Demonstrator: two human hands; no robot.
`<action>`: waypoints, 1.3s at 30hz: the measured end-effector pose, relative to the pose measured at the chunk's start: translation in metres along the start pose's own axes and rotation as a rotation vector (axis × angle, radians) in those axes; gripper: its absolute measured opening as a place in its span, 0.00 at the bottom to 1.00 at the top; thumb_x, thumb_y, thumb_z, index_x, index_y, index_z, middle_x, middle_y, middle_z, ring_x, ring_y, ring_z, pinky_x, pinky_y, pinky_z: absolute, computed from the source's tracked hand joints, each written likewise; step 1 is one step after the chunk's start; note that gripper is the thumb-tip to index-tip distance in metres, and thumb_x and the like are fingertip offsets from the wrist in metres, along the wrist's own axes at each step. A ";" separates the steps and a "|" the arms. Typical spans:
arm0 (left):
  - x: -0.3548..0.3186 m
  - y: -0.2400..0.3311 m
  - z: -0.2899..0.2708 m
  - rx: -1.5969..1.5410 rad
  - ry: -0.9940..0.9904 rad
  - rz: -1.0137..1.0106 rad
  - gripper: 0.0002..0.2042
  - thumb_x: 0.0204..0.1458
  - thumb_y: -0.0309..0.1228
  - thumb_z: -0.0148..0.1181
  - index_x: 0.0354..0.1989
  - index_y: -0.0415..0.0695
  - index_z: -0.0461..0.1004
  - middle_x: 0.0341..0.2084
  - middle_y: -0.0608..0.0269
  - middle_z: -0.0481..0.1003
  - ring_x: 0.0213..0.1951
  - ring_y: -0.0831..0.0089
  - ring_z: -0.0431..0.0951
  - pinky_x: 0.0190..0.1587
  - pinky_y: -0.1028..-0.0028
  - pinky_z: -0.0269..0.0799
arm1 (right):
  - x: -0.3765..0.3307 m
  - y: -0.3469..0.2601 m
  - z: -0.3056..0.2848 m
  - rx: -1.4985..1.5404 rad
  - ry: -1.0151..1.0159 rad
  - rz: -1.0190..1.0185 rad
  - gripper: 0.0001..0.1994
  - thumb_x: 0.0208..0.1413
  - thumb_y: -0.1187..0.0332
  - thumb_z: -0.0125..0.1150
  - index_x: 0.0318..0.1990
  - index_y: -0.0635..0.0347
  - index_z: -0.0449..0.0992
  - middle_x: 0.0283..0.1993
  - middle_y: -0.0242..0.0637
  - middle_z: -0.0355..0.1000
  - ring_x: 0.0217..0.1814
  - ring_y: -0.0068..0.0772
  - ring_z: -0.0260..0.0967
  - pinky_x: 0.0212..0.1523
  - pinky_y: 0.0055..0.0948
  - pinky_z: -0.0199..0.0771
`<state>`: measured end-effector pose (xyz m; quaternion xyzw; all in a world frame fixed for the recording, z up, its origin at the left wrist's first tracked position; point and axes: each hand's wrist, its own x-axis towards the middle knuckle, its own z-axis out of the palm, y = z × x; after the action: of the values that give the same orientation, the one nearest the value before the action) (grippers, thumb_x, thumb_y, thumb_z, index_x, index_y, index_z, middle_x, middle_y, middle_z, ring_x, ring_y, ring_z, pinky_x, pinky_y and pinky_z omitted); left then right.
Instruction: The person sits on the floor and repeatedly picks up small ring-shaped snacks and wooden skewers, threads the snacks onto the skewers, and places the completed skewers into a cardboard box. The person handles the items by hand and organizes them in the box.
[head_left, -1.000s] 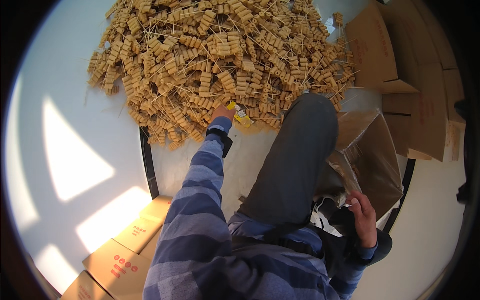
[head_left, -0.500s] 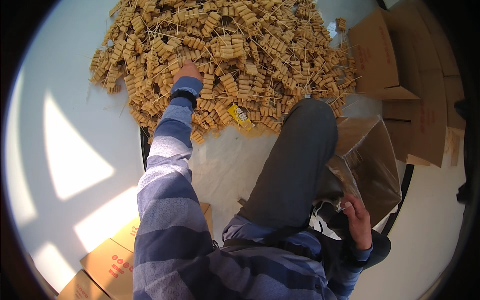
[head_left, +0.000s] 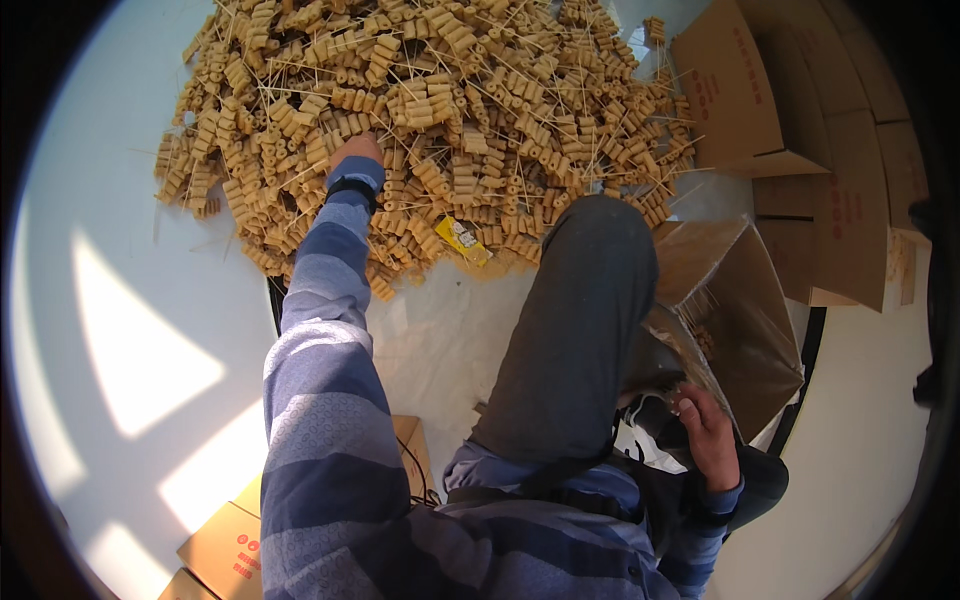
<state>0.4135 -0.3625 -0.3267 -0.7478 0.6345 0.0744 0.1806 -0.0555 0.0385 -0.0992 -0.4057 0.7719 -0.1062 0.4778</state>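
A wide heap of brown ridged rolls on thin wooden sticks covers the far floor. My left hand reaches into its near left part; the fingers are hidden among the skewers. Low at the right, my right hand is closed at the near edge of an open carton, its curled fingers on the shiny clear plastic liner. A few skewers show inside that carton. On the heap's near edge lies a yellow packet.
My bent knee rises between the heap and the lined carton. More brown cartons stand at the far right. Closed cartons sit at the lower left, beside sunlit patches on the pale floor.
The whole view has shifted, so the heap sits a little further left. My left hand stays in the heap, slightly deeper. More of the lined carton's inside shows, with skewers visible.
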 end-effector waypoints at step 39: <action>-0.310 0.107 -0.179 -2.097 -1.163 0.519 0.18 0.69 0.46 0.47 0.31 0.46 0.68 0.16 0.70 0.61 0.20 0.73 0.65 0.23 0.74 0.59 | -0.013 -0.106 0.028 -0.106 0.531 -0.866 0.25 0.56 0.77 0.63 0.63 0.51 0.71 0.65 0.43 0.65 0.65 0.50 0.65 0.61 0.41 0.69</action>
<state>0.2305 -0.1558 -0.0744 -0.2381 0.2224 0.9053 -0.2725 0.0265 -0.0142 -0.0468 -0.6710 0.6320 -0.3547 0.1564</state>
